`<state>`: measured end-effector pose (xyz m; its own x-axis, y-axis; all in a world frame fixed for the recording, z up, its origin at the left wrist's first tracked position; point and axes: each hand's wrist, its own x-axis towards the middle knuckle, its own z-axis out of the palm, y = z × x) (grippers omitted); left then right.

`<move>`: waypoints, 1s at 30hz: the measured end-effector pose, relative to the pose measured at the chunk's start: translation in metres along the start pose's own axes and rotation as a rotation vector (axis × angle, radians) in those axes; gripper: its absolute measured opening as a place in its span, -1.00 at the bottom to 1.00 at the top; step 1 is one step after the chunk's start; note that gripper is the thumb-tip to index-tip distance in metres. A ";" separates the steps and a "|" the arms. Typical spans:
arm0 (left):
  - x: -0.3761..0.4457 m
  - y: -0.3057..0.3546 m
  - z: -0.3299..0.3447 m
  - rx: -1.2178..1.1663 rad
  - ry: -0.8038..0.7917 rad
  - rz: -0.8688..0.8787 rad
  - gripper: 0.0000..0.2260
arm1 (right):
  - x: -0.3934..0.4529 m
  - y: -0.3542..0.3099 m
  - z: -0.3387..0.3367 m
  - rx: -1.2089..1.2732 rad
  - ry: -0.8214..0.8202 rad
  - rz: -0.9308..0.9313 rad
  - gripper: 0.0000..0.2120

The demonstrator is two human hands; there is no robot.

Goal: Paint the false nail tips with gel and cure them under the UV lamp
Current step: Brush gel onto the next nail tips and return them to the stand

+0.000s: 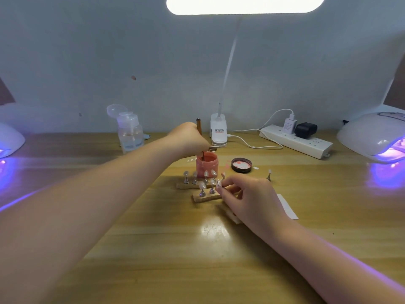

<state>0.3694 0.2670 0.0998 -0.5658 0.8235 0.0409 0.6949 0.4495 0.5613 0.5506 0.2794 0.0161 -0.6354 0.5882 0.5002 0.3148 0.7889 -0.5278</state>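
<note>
My left hand (188,139) grips a brown-handled brush (199,128) upright, its tip dipped into an open pink gel jar (207,164). In front of the jar, several false nail tips on metal stands (202,185) sit on two wooden strips (206,197). My right hand (245,198) rests at the right end of the near strip and pinches one stand with a nail tip (219,183). One more stand with a tip (269,174) is alone to the right. A lit UV lamp (372,137) glows purple at the far right; another UV lamp (8,139) sits at the far left.
The jar's black lid (241,165) lies upturned right of the jar. A clear pump bottle (130,132), a clip desk lamp base (218,130) and a white power strip (295,141) with cables line the back. A white paper (287,207) lies beside my right wrist.
</note>
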 end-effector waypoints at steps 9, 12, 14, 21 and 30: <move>-0.001 -0.031 -0.029 -0.572 0.140 -0.201 -0.92 | 0.000 -0.001 0.000 -0.017 0.034 0.002 -0.89; -0.004 -0.044 -0.031 -0.671 0.081 -0.262 -0.88 | 0.000 -0.001 0.001 -0.004 0.053 0.011 -0.90; -0.005 -0.051 -0.028 -0.713 0.026 -0.283 -0.87 | -0.001 -0.001 0.001 0.000 0.059 0.008 -0.90; -0.022 -0.060 -0.022 -0.910 -0.005 -0.324 -0.84 | 0.001 0.000 0.000 0.103 0.065 0.045 -0.94; -0.076 -0.053 -0.008 -1.231 0.159 0.207 -0.79 | 0.007 -0.006 -0.006 0.524 0.141 0.177 -0.92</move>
<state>0.3726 0.1776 0.0737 -0.6025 0.7508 0.2708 -0.0490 -0.3735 0.9264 0.5480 0.2797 0.0269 -0.4930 0.7497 0.4414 -0.0069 0.5040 -0.8637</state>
